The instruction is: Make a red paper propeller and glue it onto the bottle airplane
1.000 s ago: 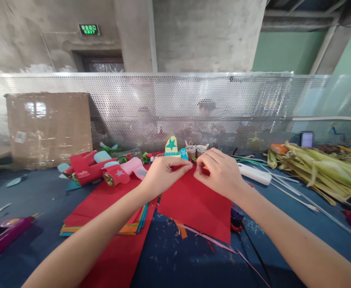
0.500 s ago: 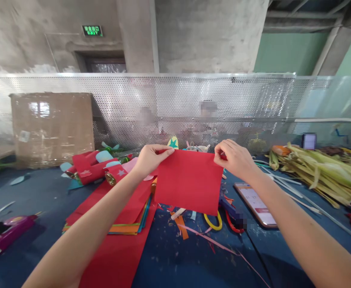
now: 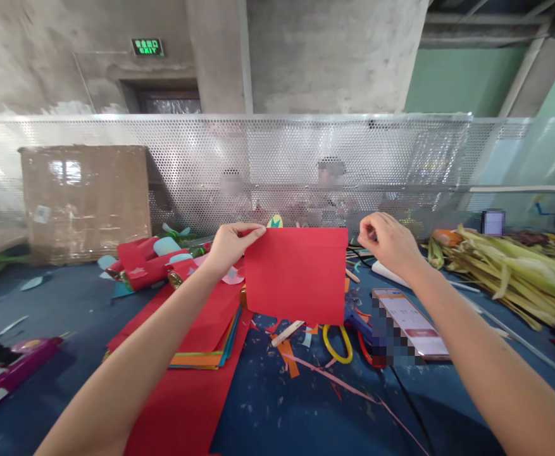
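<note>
A red sheet of paper point(image 3: 296, 275) hangs upright in front of me, with a crease running along near its top edge. My left hand point(image 3: 232, 247) pinches its top left corner between thumb and fingers. Off to the sheet's right, apart from it, my right hand point(image 3: 384, 240) is closed with the fingers curled to the thumb, and nothing shows in it. Below the sheet lie a yellow scissor handle point(image 3: 338, 345) and a blue tool point(image 3: 360, 326) with a black cord. Left of the sheet is a stack of coloured paper point(image 3: 205, 323), red on top.
A phone point(image 3: 407, 320) lies at the right, with corn husks point(image 3: 519, 272) beyond. Red paper rolls point(image 3: 149, 263) and a cardboard panel point(image 3: 85, 202) are at the left, near a purple power strip point(image 3: 21, 373). Paper scraps point(image 3: 289, 358) litter the table. A perforated metal screen point(image 3: 281, 145) stands behind.
My right hand has let go of the sheet's top right corner and moved right, away from it. The sheet has risen slightly, still held by my left hand.
</note>
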{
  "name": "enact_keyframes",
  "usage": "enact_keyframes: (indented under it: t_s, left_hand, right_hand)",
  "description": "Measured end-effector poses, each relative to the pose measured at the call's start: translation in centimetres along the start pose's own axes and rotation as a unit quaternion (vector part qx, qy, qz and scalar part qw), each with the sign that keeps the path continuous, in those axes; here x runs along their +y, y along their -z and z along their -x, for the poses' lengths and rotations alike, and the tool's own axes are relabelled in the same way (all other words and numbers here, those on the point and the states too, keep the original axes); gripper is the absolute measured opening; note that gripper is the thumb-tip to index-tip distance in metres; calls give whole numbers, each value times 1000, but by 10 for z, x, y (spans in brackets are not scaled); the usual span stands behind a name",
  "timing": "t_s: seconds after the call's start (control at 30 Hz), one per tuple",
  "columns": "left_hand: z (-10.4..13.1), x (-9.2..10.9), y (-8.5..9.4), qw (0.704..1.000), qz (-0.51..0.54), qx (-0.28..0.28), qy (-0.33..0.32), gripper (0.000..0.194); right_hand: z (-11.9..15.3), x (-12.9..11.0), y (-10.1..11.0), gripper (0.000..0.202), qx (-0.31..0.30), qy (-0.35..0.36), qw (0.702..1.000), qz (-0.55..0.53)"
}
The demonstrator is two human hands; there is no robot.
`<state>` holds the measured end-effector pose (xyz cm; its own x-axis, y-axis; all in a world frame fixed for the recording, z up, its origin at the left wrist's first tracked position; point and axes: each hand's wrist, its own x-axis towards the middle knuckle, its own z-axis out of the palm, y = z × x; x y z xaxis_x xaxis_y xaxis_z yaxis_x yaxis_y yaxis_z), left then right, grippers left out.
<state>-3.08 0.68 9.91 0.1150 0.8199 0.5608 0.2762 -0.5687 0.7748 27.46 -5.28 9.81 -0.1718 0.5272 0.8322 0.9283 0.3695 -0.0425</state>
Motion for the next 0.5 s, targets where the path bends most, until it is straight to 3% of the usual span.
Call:
enact_keyframes:
  t_s: [0.13, 0.23, 0.33, 0.5]
  left_hand:
    - [3, 3, -3, 1000, 3, -6, 6, 26]
    - [9, 11, -9, 999, 7, -37, 8, 24]
    - [13, 18, -10, 998, 26, -63, 13, 28]
    - [6, 15, 0, 992, 107, -53, 31, 33]
  right_hand:
    - [-1, -10, 2, 17, -1, -40, 997, -64]
    - [-1, -25, 3, 31, -79, -30, 989, -120]
    - [-1, -33, 6, 19, -157, -34, 976, -150]
    - [-3, -23, 15, 23, -189, -68, 959, -199]
